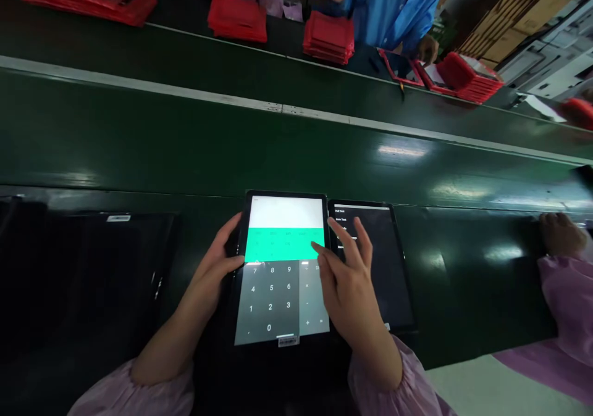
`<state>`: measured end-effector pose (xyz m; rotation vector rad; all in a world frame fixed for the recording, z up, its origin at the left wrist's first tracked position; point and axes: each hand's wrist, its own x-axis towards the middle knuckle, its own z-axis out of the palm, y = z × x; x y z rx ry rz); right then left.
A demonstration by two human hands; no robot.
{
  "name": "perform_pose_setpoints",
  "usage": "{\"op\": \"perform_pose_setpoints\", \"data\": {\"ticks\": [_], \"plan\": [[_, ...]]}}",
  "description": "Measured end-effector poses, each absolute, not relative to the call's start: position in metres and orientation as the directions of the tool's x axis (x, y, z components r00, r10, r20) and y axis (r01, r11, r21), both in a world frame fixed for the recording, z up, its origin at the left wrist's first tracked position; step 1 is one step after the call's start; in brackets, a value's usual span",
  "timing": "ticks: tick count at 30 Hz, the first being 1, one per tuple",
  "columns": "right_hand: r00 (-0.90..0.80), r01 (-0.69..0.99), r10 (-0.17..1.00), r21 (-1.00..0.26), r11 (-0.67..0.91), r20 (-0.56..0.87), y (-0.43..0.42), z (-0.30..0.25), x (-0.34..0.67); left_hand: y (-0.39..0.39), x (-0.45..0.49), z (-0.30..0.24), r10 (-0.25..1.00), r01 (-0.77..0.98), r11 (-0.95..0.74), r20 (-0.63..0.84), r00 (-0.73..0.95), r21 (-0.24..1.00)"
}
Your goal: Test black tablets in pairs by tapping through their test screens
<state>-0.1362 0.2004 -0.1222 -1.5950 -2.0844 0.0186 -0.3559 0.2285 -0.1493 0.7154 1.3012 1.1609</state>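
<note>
A tablet (278, 292) with a lit calculator screen lies in front of me on the dark work surface. My left hand (215, 268) grips its left edge, thumb on the bezel. My right hand (345, 274) hovers over its right side, fingers spread, index finger touching the screen near the green band. A second tablet (384, 262) with a dark menu screen lies right beside it, partly under my right hand.
A green conveyor belt (185, 138) runs across behind the tablets. Stacks of red cases (237, 18) sit along the far side, where a person in blue (393, 2) works. Another person's hand and pink sleeve (563, 243) rest at the right. Dark trays (83, 268) lie left.
</note>
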Motion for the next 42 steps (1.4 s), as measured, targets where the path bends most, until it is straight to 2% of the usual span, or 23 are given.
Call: {"op": "perform_pose_setpoints", "data": {"ticks": [3,7,12,16,19,21,23,26,31,37,42], "plan": [[-0.136,0.898,0.901,-0.333,0.287,0.411,0.198,-0.124,-0.136,0.228,-0.36,-0.155,0.94,-0.185,0.296,-0.321,-0.12,0.937],[-0.208,0.889,0.894,-0.304,0.341,0.396,0.198,-0.127,-0.138,0.229,-0.366,-0.162,0.952,-0.127,0.272,-0.286,-0.106,0.954],[-0.099,0.887,0.882,-0.36,0.287,0.46,0.197,-0.127,-0.135,0.232,-0.383,-0.175,0.967,-0.076,0.253,-0.254,-0.002,0.964],[-0.317,0.796,0.861,-0.383,0.469,0.397,0.187,-0.117,-0.15,0.23,-0.39,-0.177,0.952,-0.027,0.3,-0.297,0.076,0.954],[-0.404,0.775,0.853,-0.371,0.511,0.332,0.182,-0.113,-0.16,0.229,-0.387,-0.173,0.947,-0.011,0.311,-0.309,0.085,0.95],[-0.329,0.791,0.868,-0.394,0.469,0.372,0.183,-0.115,-0.158,0.229,-0.385,-0.17,0.946,0.01,0.317,-0.317,0.072,0.948],[-0.183,0.829,0.885,-0.416,0.373,0.429,0.186,-0.12,-0.151,0.23,-0.384,-0.169,0.939,0.016,0.337,-0.338,0.059,0.941],[-0.047,0.89,0.89,-0.386,0.243,0.453,0.192,-0.128,-0.143,0.233,-0.384,-0.17,0.926,-0.049,0.375,-0.372,0.057,0.926],[-0.168,0.89,0.892,-0.325,0.32,0.419,0.198,-0.133,-0.147,0.234,-0.383,-0.171,0.942,-0.159,0.333,-0.335,0.019,0.929],[-0.065,0.901,0.881,-0.352,0.255,0.469,0.201,-0.133,-0.141,0.233,-0.382,-0.165,0.942,-0.158,0.332,-0.336,0.001,0.93],[-0.164,0.891,0.887,-0.322,0.321,0.432,0.2,-0.132,-0.143,0.235,-0.381,-0.163,0.94,-0.157,0.329,-0.339,-0.042,0.931]]}}
